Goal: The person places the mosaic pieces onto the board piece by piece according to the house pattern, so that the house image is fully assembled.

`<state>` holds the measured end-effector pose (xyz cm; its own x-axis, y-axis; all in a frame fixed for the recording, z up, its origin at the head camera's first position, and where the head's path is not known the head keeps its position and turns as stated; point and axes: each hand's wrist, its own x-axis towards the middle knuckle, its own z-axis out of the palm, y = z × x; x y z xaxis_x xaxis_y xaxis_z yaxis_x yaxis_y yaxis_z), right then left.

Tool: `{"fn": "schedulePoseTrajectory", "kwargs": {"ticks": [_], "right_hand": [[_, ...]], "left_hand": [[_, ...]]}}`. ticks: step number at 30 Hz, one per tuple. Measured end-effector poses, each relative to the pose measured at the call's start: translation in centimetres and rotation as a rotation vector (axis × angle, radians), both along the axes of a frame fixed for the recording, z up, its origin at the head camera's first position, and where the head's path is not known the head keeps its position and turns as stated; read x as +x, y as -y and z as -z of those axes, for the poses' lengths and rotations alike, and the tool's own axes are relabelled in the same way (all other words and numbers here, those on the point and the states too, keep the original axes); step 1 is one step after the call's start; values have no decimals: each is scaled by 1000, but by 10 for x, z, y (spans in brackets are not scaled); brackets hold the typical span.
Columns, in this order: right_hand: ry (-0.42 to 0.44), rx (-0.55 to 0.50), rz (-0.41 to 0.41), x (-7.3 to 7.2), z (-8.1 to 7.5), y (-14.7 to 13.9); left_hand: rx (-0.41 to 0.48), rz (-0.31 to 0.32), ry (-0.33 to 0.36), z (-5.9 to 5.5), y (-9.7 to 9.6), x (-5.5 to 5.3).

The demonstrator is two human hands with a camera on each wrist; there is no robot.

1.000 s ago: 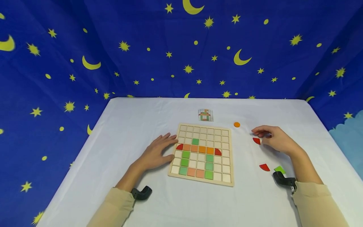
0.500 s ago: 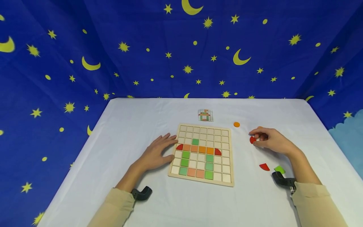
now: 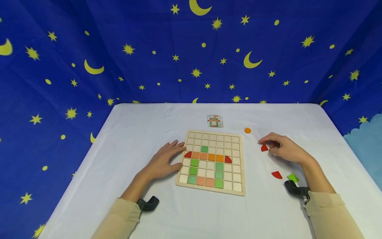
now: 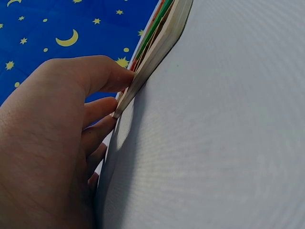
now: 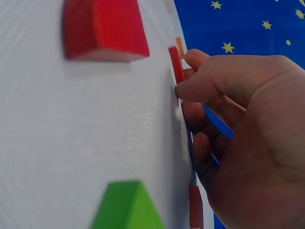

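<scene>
A wooden grid board [image 3: 210,191] lies mid-table, with green, salmon and orange squares and two red quarter-circles set in some of its cells. My left hand [image 3: 163,161] rests at its left edge, fingers spread and fairly straight; the left wrist view has the thumb [image 4: 109,76] against the board's side. To the right, my right hand [image 3: 286,148] holds a red quarter-circle piece [image 3: 264,148] between thumb and index finger, low at the tabletop. In the right wrist view this piece [image 5: 176,62] appears edge-on at the thumb tip.
Nearer me on the right lie another red quarter-circle [image 3: 277,175] and a green piece [image 3: 292,178]. An orange disc [image 3: 247,130] and a small pattern card [image 3: 215,121] lie beyond the board's far edge. A reddish-brown piece [image 5: 196,207] shows below the right hand in its wrist view.
My right hand has moved slightly left and taken hold of the red quarter-circle, which has shifted left and turned. My left hand stays at the board's edge.
</scene>
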<state>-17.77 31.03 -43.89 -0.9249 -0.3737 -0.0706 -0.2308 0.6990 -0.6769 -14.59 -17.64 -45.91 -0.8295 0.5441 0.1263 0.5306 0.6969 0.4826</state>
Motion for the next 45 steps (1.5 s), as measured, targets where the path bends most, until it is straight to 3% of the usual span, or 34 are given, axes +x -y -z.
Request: {"fn": "schedulePoseTrajectory", "kwargs": {"ticks": [11, 18, 30, 45], "right_hand": [[69, 15, 18, 1, 0, -5], [0, 35, 19, 4, 0, 0], [-4, 66, 33, 2, -5, 8], [-53, -50, -93, -2, -15, 41]], "left_hand": [[-7, -5, 19, -1, -2, -1], [-17, -6, 9, -1, -2, -1], [0, 1, -13, 0, -1, 1], [-2, -11, 23, -1, 0, 1]]}}
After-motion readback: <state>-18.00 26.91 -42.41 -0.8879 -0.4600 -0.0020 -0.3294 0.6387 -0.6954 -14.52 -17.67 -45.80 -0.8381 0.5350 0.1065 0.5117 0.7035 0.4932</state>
